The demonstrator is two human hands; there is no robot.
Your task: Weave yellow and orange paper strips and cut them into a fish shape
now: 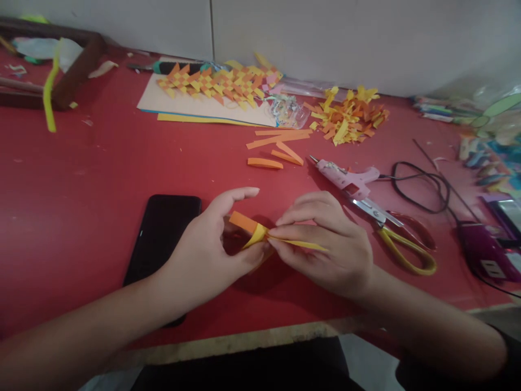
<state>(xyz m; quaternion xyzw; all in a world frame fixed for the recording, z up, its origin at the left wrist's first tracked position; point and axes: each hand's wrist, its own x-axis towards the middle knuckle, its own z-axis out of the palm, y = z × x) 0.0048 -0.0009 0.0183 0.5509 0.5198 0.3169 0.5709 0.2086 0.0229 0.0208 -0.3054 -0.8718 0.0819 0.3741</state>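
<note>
Between my two hands, over the red table, is a small piece of folded paper strips, orange and yellow. My left hand grips its left side with the thumb below, while the index finger stretches out above. With pinched fingertips, my right hand holds the crossing of the strips, and a yellow paper strip runs out along its fingers. Part of the folded piece is hidden behind my left thumb. Several loose orange paper strips lie just beyond my hands.
A black phone lies beside my left forearm. To the right are a pink glue gun, scissors and a purple box with a cable. Woven paper pieces and a pile of paper scraps lie along the wall.
</note>
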